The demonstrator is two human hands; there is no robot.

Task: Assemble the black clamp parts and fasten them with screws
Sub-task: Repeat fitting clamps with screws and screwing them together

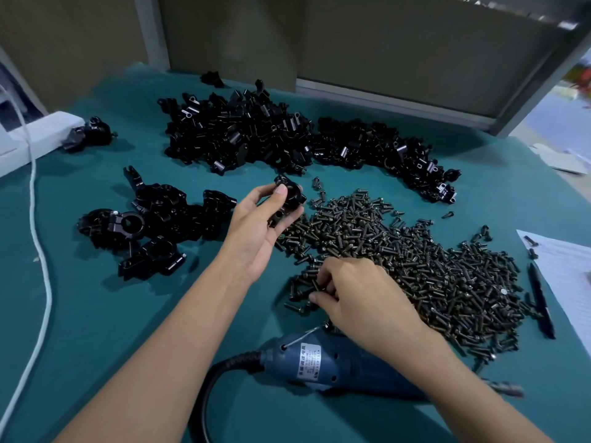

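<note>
- Black clamp (287, 199) at frame centre, gripped by the left hand (256, 231) over the teal table (96, 314).
- Right hand (355, 292), lower centre, pinches a screw (316, 283) at the screw pile (415, 251) edge.
- Loose parts (256, 135) heaped upper centre; blue driver (319, 362) at bottom centre.

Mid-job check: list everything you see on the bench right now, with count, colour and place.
loose clamp parts: one big pile, black, far centre to right
assembled clamps: small group, black, left of centre
lone clamp: one, black, far left by the white block
screws: one big heap, dark, right of centre
electric screwdriver: one, blue, near edge, under the right forearm
cable: one, white, left side
pen: one, black, right, beside the paper
paper: one sheet, white, right edge
table cover: one, teal
left hand: holds the held clamp, black, centre
right hand: pinches at screws, heap's near left edge
</note>
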